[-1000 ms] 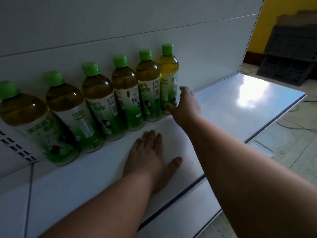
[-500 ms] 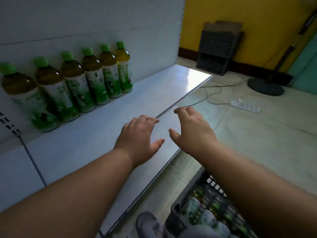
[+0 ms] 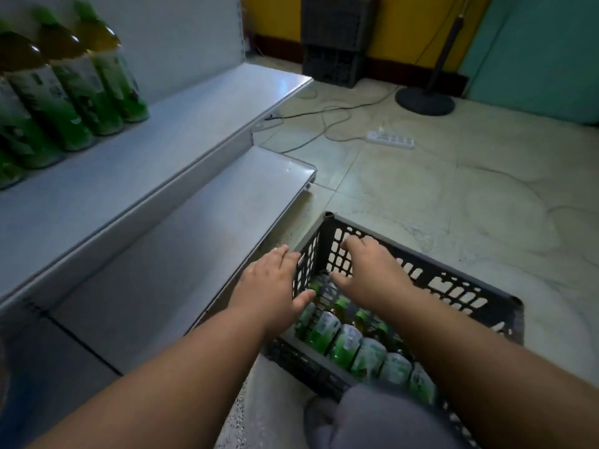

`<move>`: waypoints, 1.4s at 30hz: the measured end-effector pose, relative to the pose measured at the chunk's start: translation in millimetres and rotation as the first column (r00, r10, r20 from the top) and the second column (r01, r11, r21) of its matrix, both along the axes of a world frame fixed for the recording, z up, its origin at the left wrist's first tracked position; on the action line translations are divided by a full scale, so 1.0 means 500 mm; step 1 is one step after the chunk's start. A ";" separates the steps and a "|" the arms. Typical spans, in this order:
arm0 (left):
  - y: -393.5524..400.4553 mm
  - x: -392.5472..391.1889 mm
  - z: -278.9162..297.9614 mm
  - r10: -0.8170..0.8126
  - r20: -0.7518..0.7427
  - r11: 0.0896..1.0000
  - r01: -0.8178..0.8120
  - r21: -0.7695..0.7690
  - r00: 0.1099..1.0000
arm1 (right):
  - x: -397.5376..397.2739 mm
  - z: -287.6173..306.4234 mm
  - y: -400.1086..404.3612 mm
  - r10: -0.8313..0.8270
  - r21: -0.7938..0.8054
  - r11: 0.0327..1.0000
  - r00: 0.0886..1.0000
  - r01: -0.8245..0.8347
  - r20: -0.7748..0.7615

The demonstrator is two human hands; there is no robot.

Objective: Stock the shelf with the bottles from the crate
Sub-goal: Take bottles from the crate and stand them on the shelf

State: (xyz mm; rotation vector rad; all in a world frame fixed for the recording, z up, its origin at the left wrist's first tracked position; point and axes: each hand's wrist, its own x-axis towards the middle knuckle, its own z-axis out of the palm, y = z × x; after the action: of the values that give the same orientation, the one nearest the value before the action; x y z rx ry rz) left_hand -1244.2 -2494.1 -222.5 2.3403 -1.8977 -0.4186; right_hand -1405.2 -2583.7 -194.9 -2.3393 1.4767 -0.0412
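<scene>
A dark slatted crate (image 3: 453, 280) stands on the floor at the lower right, with several green-labelled tea bottles (image 3: 346, 341) lying inside. My left hand (image 3: 272, 290) hovers over the crate's left rim, fingers spread, holding nothing. Above the crate's far end my right hand (image 3: 369, 270) reaches down with relaxed fingers, also empty. A row of green-capped tea bottles (image 3: 81, 76) stands upright at the back of the upper white shelf (image 3: 194, 124) at the left.
A lower white shelf (image 3: 194, 241) juts out beside the crate. On the tiled floor lie a power strip (image 3: 390, 139) with cables and a fan stand base (image 3: 424, 100). A second dark crate (image 3: 337, 37) leans against the yellow wall. A grey shoe (image 3: 327, 422) sits by the crate.
Both hands have left the shelf and dropped down to the crate. The view has swung down and to the right, so the shelved bottles now sit at the upper left.
</scene>
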 end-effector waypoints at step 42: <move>-0.140 0.040 -0.242 -0.203 0.161 0.954 0.158 0.253 0.966 | 0.144 -0.602 -0.148 -0.689 0.771 0.561 0.687 0.302 0.232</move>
State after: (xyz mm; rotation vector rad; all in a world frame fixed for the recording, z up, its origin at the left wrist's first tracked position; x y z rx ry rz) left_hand -1224.3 -2564.2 -343.7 2.4345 -2.2780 -0.4861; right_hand -1333.0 -2657.9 -496.2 -1.1018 1.4920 -0.2222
